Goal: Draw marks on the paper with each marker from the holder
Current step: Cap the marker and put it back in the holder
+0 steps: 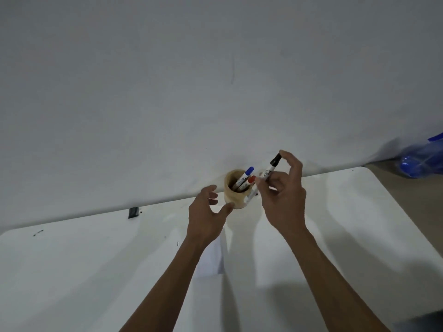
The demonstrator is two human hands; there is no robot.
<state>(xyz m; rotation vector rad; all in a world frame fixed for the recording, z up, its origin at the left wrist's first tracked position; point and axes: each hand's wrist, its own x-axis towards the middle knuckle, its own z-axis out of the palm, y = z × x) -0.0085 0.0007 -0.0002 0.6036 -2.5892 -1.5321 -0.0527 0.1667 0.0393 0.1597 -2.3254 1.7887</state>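
A tan wooden holder (231, 192) stands at the table's far edge against the wall. A blue-capped marker (245, 174) and a red-capped marker (248, 182) lean inside it. My right hand (284, 197) grips a black-capped marker (270, 170) just right of the holder, cap end up, with one fingertip touching the cap. My left hand (207, 216) hovers beside the holder's left side, fingers spread, thumb close to its base. A white sheet of paper (213, 259) lies on the table between my forearms, partly hidden by my left arm.
The white table (72, 271) bears small dark ink marks at the left. A dark clip (133, 212) sits on its far edge. A grey wall (191, 80) rises behind. A blue plastic bottle (418, 159) lies beyond the table's right corner.
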